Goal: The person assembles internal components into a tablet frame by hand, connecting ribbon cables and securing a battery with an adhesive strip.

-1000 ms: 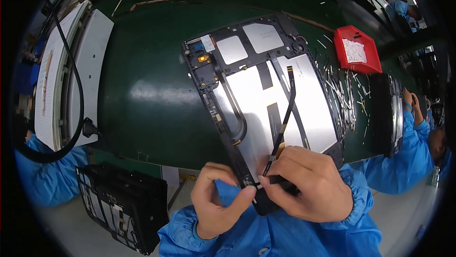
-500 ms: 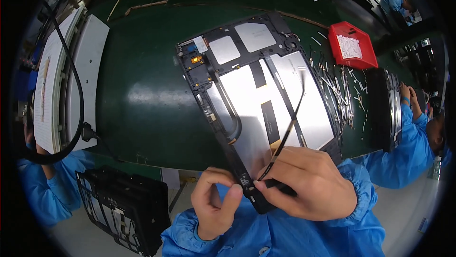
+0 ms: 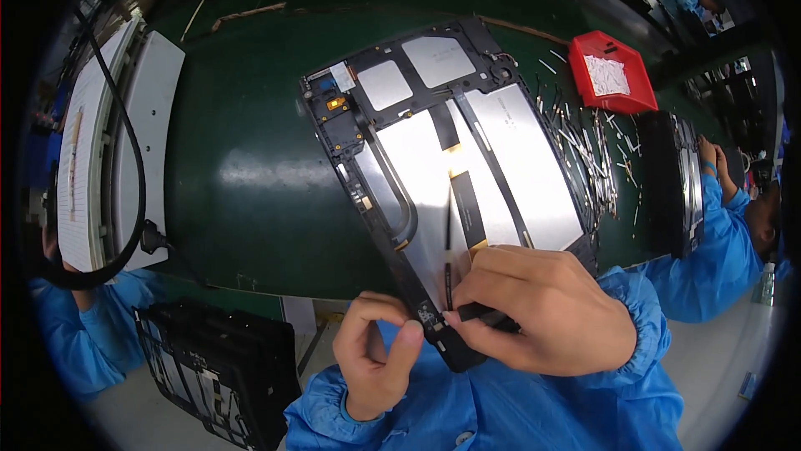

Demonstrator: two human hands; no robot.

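Observation:
An opened tablet-like device (image 3: 517,138) with a black frame and silver panels lies at a slant on the green table, its near corner jutting past the edge. My left hand (image 3: 380,355) is curled, thumb and forefinger pinching the frame's left edge near that corner. Over the lower frame, my right hand (image 3: 542,309) is closed on a thin black strip (image 3: 448,276), held between thumb and fingers beside a small connector area. The strip points away from me across the silver panel; its far end is hard to make out. Another black piece shows beneath my right fingers, partly hidden.
A red bin (image 3: 638,84) of white slips stands at the far right, with many loose thin strips (image 3: 596,163) below it. On the left are a white box (image 3: 154,134) and a black cable (image 3: 138,159). Stacked black frames (image 3: 221,367) sit lower left. Co-workers' blue sleeves (image 3: 709,276) flank me.
The black strip has swung left, from slanting up to the right to nearly straight away from me. My left hand stays at the frame; the whole view has shifted slightly.

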